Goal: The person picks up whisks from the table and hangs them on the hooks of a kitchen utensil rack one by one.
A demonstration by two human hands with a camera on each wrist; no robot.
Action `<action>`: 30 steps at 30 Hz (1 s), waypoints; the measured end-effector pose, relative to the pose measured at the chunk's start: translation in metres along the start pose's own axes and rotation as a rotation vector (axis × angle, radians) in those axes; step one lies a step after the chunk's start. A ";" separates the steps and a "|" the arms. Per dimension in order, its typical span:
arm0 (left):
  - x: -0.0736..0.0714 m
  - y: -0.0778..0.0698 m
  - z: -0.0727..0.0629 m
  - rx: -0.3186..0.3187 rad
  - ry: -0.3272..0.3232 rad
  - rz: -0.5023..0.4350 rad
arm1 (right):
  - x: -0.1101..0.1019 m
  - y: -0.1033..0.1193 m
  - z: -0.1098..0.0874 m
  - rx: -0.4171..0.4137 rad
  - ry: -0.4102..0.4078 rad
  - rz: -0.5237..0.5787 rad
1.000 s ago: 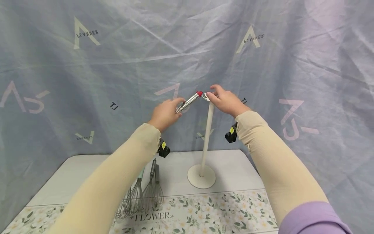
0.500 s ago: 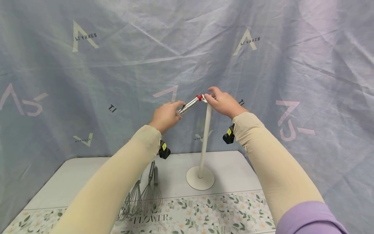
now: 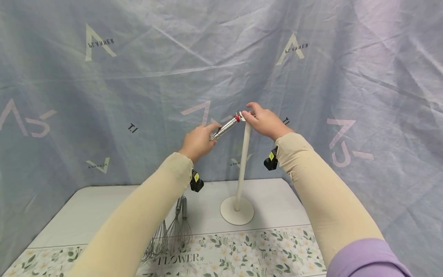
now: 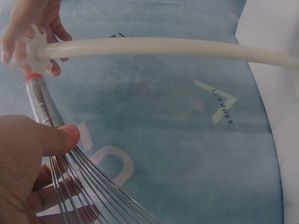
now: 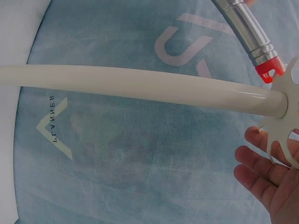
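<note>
My left hand (image 3: 197, 142) pinches a metal whisk (image 3: 226, 129) between thumb and fingers, where the handle meets the wires. Its silver handle slants up to the right, and the red end cap (image 5: 270, 70) is right at the edge of the stand's hooked top plate (image 4: 32, 53). This tall off-white stand (image 3: 243, 161) has a round base. Around the top plate my right hand (image 3: 266, 121) holds on, thumb on one side and fingers on the other. In the left wrist view the whisk's wires (image 4: 100, 182) spread below the left hand, partly out of frame.
Several more whisks (image 3: 176, 227) lie on the table at the left, partly hidden by the left sleeve. A floral cloth with printed lettering (image 3: 242, 250) covers the front of the white table (image 3: 277, 200). Behind hangs a grey-blue curtain (image 3: 155, 88).
The whisk's red end has come from just short of the hooked plate to its edge. My left hand has shifted slightly down and right, while the right hand stays at the stand's top.
</note>
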State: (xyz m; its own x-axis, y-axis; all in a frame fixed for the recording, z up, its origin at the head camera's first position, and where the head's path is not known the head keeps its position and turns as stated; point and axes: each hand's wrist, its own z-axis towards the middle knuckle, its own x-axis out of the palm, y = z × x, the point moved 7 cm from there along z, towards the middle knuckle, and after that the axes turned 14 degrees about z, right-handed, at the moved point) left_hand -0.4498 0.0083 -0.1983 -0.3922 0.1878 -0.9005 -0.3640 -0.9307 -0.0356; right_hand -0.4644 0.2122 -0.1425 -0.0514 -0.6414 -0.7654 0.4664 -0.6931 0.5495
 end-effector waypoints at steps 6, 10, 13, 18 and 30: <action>0.012 -0.001 -0.003 -0.006 -0.044 -0.061 | 0.001 0.000 0.000 0.001 -0.006 0.004; 0.021 -0.002 -0.006 -0.033 -0.063 -0.130 | 0.002 -0.001 0.001 0.001 -0.007 -0.001; 0.027 -0.005 -0.007 -0.055 -0.066 -0.206 | 0.003 -0.001 0.001 0.002 -0.007 -0.001; 0.038 -0.009 -0.007 -0.075 -0.078 -0.295 | 0.002 0.001 0.000 0.001 -0.013 -0.001; 0.057 -0.022 -0.007 -0.127 -0.114 -0.447 | 0.000 0.000 0.000 -0.004 -0.014 -0.009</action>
State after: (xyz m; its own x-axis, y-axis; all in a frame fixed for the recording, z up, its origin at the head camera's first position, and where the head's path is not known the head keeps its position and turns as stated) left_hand -0.4576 0.0374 -0.2516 -0.3134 0.6051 -0.7318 -0.4152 -0.7804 -0.4675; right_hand -0.4642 0.2121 -0.1428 -0.0678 -0.6396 -0.7657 0.4697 -0.6976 0.5411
